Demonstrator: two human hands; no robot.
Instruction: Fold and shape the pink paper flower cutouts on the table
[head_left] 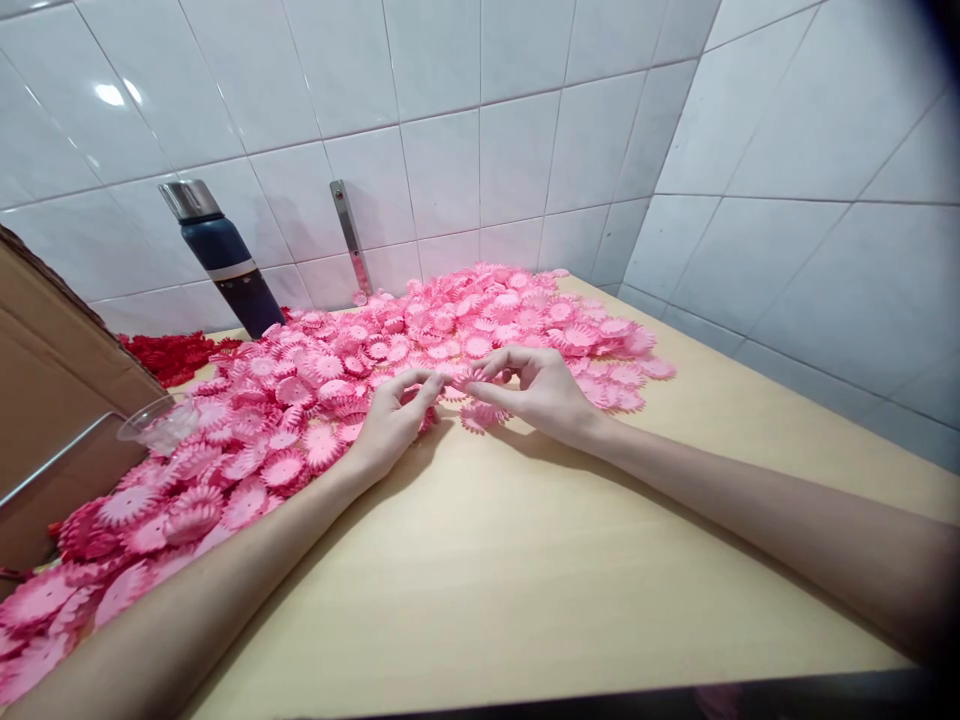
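Note:
Between my two hands is a small pink petal piece (463, 380), partly covered by my fingers. My left hand (399, 415) pinches its left side with thumb and forefinger. From the right, my right hand (536, 392) holds the same piece between thumb and fingers. Just below my right fingers, another pink scalloped piece (482, 415) lies on the pale wooden table (525, 570). A large heap of pink scalloped discs (322, 440) spreads behind my hands and along the left.
A dark blue bottle (232, 270) stands behind the heap near the tiled wall (442, 170). Red pieces (169, 355) lie back left. At the left are a cardboard box (60, 390) and a clear plastic cup (161, 425). A metal strip (349, 235) leans on the wall.

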